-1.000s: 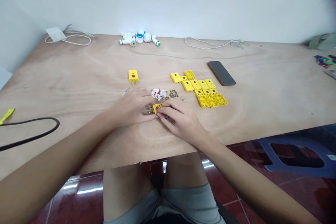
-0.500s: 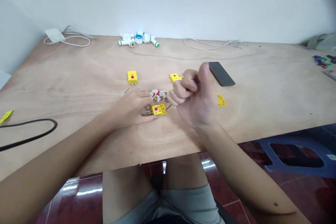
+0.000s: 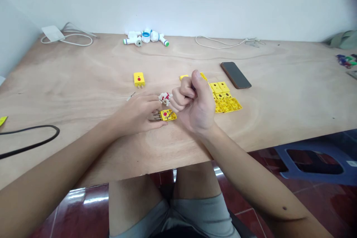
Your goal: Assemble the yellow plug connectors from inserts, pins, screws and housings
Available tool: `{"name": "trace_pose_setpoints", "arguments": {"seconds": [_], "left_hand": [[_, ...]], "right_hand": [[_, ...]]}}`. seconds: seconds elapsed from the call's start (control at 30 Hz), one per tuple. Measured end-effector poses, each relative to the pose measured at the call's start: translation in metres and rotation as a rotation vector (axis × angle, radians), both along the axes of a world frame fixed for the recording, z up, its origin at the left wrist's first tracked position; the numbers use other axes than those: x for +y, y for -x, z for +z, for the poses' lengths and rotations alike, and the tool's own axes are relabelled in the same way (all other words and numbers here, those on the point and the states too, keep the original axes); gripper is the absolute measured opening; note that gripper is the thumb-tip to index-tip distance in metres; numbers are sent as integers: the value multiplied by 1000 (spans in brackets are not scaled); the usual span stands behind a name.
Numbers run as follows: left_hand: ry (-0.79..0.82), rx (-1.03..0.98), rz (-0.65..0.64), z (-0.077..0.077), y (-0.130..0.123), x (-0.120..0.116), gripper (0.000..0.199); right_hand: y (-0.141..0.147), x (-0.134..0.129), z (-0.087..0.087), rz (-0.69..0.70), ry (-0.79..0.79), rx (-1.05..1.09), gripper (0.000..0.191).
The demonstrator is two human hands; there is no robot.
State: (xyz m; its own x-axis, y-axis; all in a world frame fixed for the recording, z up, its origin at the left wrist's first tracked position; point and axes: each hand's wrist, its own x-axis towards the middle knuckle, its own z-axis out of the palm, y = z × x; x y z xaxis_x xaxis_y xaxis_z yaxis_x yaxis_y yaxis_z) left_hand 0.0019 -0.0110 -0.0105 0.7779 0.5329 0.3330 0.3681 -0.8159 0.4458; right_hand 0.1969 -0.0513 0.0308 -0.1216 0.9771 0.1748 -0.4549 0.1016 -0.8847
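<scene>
My left hand [image 3: 136, 113] rests at the table's middle with its fingertips gripping a yellow two-pin plug [image 3: 168, 115], which has a red dot and metal pins pointing left. My right hand [image 3: 193, 102] is a raised fist just right of that plug. A small screwdriver [image 3: 170, 113] sits in the fist, mostly hidden, with a thin shaft reaching toward the plug. A small heap of white and red plug parts [image 3: 164, 98] lies by my right knuckles. Behind my left hand stands another assembled yellow plug [image 3: 138, 79].
Yellow plug housing halves [image 3: 225, 100] lie right of my fist, beside a dark phone [image 3: 235, 75]. White pipe fittings [image 3: 145, 37] and a white cable [image 3: 223, 41] lie along the wall. A black cable [image 3: 28, 141] curves at the plywood table's [image 3: 83, 63] left.
My right fist has moved left and lower, back toward the plug, and now hides fewer housing halves. My left hand and the plug stay in place.
</scene>
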Motion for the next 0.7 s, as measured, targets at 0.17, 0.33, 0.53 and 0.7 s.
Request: {"name": "trace_pose_setpoints", "arguments": {"seconds": [0.17,0.33,0.53,0.7], "left_hand": [[-63,24,11,0,2,1,30],[-1,-138,-6,10,0,-4,30],[54,-232,-10,13,-8,-10,17],[25,-275,35,11,-4,-6,15]], "right_hand": [[-11,2,2,-74,3,-8,80],[-18,3,0,-136,-10,-21,71],[-18,3,3,-116,-44,2,71],[-45,-6,15,-205,-196,20,75]]}}
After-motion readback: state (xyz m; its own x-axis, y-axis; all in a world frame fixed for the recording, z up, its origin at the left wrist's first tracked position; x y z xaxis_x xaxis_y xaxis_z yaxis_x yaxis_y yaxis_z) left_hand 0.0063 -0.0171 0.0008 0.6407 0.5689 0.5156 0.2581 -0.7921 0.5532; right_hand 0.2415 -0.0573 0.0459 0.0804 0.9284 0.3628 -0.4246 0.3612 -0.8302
